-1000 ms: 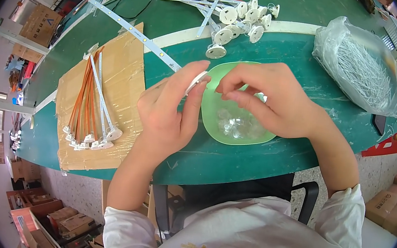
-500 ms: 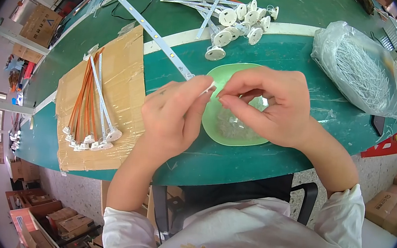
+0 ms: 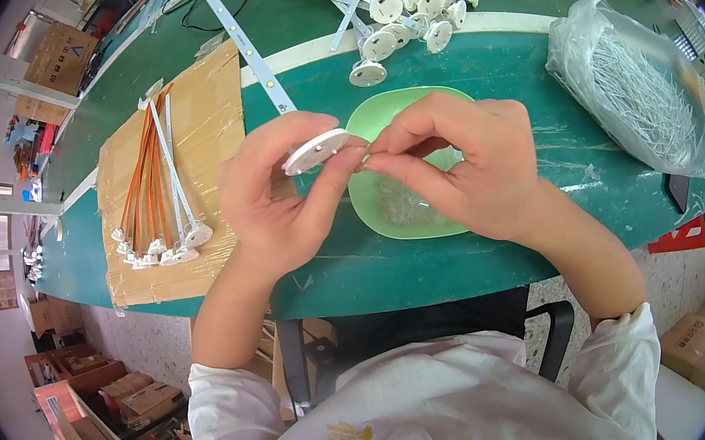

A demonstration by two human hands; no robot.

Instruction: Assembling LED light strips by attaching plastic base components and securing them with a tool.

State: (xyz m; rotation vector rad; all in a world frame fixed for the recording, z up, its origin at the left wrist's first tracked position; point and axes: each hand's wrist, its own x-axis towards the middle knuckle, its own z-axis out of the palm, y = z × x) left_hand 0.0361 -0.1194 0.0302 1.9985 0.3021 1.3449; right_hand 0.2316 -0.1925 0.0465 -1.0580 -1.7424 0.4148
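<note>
My left hand (image 3: 277, 198) is closed on an LED strip with a round white end cap. The light-blue strip (image 3: 250, 54) stretches up and away to the left, small yellow LEDs along it. Its white end cap (image 3: 315, 151) is tilted on edge between my thumb and fingers. Thumb and forefinger of my right hand (image 3: 471, 168) are pinched together against my left fingertips, beside the cap's edge. What they pinch is too small to make out. Beneath my right hand stands a light green bowl (image 3: 361, 188) containing small clear pieces (image 3: 406, 204).
Left on the green table lies cardboard (image 3: 225, 119) with orange and white strips (image 3: 145, 170). Several white-capped strips (image 3: 381, 45) are heaped at the back. A clear bag of thin white wires (image 3: 641, 88) sits at the right, a dark phone (image 3: 676, 193) near it.
My left hand has turned the end cap so its round white face shows. My right fingertips have moved left to meet my left fingers. The view has shifted slightly.
</note>
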